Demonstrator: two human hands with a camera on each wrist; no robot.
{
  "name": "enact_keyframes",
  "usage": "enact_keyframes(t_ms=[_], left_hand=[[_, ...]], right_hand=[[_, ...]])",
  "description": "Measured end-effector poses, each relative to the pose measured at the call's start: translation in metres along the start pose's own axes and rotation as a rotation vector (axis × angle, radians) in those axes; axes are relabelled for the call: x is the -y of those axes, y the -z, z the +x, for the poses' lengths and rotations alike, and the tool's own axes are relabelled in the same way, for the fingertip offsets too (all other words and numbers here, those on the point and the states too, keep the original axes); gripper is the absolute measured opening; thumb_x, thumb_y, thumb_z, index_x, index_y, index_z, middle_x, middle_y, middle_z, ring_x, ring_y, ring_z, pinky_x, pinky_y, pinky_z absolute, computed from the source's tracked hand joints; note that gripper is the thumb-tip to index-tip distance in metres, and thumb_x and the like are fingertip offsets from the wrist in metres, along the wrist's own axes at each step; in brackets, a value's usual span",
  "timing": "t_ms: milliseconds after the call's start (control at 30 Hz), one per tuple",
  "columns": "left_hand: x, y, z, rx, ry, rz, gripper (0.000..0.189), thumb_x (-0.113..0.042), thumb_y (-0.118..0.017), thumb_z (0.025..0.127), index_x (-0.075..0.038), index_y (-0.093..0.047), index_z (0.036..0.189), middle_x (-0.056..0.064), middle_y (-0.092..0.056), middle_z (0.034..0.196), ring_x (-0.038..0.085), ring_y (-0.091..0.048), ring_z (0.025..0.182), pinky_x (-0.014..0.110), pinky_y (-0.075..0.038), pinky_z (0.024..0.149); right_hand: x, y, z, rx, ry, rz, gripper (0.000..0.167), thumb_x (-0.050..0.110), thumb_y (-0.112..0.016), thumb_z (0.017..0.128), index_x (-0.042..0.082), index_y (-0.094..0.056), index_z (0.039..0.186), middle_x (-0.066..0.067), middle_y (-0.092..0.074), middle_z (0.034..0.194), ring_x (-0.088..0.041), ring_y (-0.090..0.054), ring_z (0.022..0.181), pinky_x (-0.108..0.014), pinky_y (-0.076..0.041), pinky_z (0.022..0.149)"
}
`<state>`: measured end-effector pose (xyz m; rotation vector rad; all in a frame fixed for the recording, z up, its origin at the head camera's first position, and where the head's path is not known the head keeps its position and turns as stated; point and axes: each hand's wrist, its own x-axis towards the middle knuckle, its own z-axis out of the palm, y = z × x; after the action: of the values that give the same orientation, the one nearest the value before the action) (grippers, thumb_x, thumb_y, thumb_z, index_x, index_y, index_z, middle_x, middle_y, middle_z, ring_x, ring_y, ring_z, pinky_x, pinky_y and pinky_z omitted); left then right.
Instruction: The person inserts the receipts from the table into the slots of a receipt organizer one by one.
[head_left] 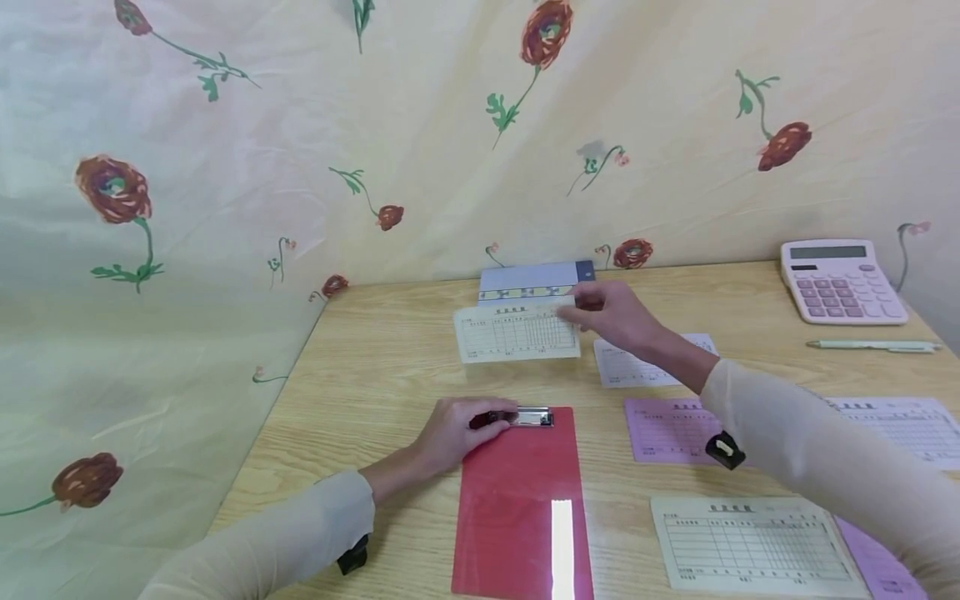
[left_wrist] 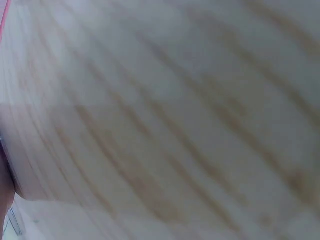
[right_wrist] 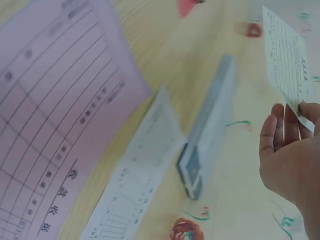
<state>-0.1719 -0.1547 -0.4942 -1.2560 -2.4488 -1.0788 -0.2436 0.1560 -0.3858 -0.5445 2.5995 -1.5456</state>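
My right hand [head_left: 618,315] pinches a pale green printed receipt slip [head_left: 513,336] by its right edge, raised over the table beyond the clipboard. In the right wrist view the same slip [right_wrist: 286,60] hangs between thumb and fingers. A red clipboard [head_left: 510,500] lies flat in front, its metal clip [head_left: 534,417] at the far end. My left hand [head_left: 452,429] grips the clip's left side, thumb nearer and fingers beyond. Whether the clip is raised cannot be made out. The left wrist view holds mostly blurred wood grain, with only a sliver of hand at its left edge.
Behind the slip lies a receipt book [head_left: 532,275] with a blue edge. To the right are a white slip [head_left: 630,368], purple slip [head_left: 667,429], another white slip [head_left: 911,425], green slip [head_left: 757,550] and purple sheet [head_left: 881,567]. A calculator [head_left: 843,283] and pen [head_left: 870,345] sit far right.
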Motion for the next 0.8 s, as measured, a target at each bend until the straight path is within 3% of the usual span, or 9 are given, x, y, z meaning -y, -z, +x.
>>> enact_keyframes(t_ms=[167,300,400,500,633,800], left_hand=[[0.005,0.001,0.002,0.017,-0.038,0.046,0.031,-0.01,-0.081,0.095,-0.01,-0.078,0.126,0.001,-0.078,0.122,0.011,-0.071,0.117,0.024,-0.054,0.099],[0.01,0.002,0.004,0.023,-0.087,0.087,0.031,-0.012,-0.083,0.094,-0.011,-0.079,0.124,0.0,-0.078,0.121,0.012,-0.071,0.118,0.025,-0.054,0.099],[0.012,0.004,0.004,0.049,-0.062,0.078,0.035,-0.014,-0.081,0.096,-0.01,-0.076,0.13,0.001,-0.077,0.126,0.014,-0.07,0.121,0.026,-0.054,0.1],[0.014,0.008,0.0,0.061,-0.074,0.174,0.028,-0.006,-0.072,0.099,-0.004,-0.075,0.127,0.008,-0.077,0.122,0.019,-0.075,0.107,0.027,-0.06,0.089],[0.016,0.013,-0.002,0.04,-0.123,0.24,0.028,0.005,-0.071,0.088,0.001,-0.076,0.115,0.014,-0.079,0.105,0.023,-0.077,0.085,0.028,-0.062,0.076],[0.017,0.012,0.008,0.073,-0.16,0.132,0.029,-0.009,-0.082,0.092,-0.007,-0.079,0.121,0.005,-0.08,0.115,0.015,-0.077,0.103,0.024,-0.058,0.09]], right_hand=[[0.017,0.01,-0.018,0.025,-0.04,0.14,0.03,0.025,-0.07,0.105,0.0,-0.069,0.12,-0.01,-0.077,0.099,-0.022,-0.071,0.083,-0.032,-0.056,0.084],[0.021,0.012,-0.033,0.054,-0.068,0.193,0.03,0.023,-0.07,0.105,-0.001,-0.067,0.122,-0.01,-0.08,0.095,-0.024,-0.072,0.08,-0.033,-0.059,0.08],[0.019,0.008,-0.043,0.1,-0.11,0.22,0.027,0.021,-0.069,0.105,0.0,-0.067,0.121,-0.011,-0.081,0.1,-0.024,-0.073,0.084,-0.034,-0.059,0.078],[0.014,0.001,-0.055,0.161,-0.163,0.244,0.027,0.019,-0.069,0.105,0.0,-0.067,0.124,-0.012,-0.08,0.111,-0.026,-0.076,0.09,-0.035,-0.06,0.079],[0.005,-0.009,-0.069,0.237,-0.201,0.258,0.028,0.019,-0.069,0.105,0.002,-0.069,0.127,-0.012,-0.079,0.115,-0.031,-0.077,0.09,-0.036,-0.059,0.081],[-0.004,-0.021,-0.08,0.328,-0.227,0.269,0.025,0.019,-0.07,0.104,0.004,-0.073,0.124,-0.011,-0.08,0.112,-0.029,-0.078,0.093,-0.032,-0.057,0.079]])
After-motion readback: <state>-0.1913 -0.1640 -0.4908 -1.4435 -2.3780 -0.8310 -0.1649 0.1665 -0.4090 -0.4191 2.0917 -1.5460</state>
